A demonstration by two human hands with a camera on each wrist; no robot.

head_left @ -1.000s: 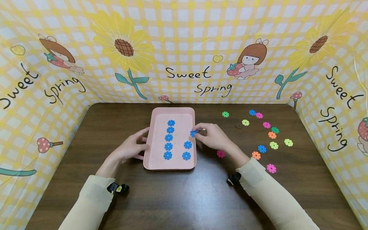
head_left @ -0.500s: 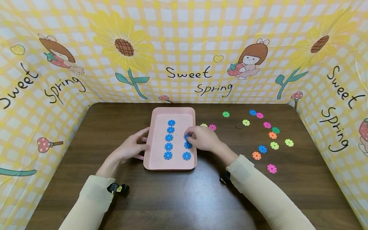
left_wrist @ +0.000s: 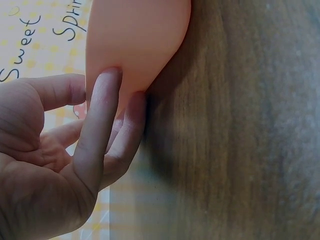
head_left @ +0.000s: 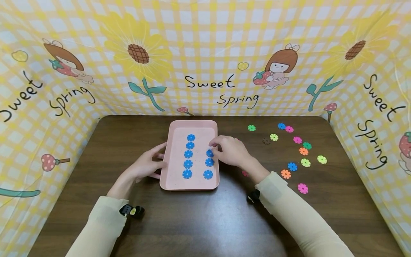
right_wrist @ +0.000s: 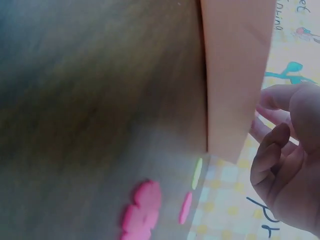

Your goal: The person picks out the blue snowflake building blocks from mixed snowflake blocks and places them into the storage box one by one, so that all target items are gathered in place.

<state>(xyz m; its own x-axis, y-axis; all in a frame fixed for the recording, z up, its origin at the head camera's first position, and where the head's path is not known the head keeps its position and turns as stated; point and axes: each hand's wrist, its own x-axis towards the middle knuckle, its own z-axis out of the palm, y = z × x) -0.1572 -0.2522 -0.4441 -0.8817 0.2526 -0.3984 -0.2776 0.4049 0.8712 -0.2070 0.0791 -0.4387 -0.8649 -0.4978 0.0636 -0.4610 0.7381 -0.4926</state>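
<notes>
A pink rectangular tray (head_left: 197, 184) lies on the table with blue notched plastic discs inside. Several form a column left of centre, such as one blue disc (head_left: 188, 154). Three more are on the right side, the farthest blue disc (head_left: 209, 153) beside my right thumb. My right hand (head_left: 232, 151) hovers over the tray's right rim, loosely bent, with nothing visible between its fingers. My left hand (head_left: 146, 165) touches the tray's outer left wall. In the left wrist view its extended fingers (left_wrist: 97, 115) lie against that wall. The right wrist view hides the tray's inside.
Right of the tray lie scattered loose discs, including a green disc (head_left: 252, 128), an orange disc (head_left: 285, 174), a pink disc (head_left: 303, 188) and a blue disc (head_left: 292, 166). My right forearm partly covers one dark pink disc (head_left: 245, 174). A checked cloth (head_left: 205, 43) stands behind the table.
My right hand carried a blue disc over the right rim, set it down at the far end of the right-hand group, let go and drew back slightly right. My left hand stayed put.
</notes>
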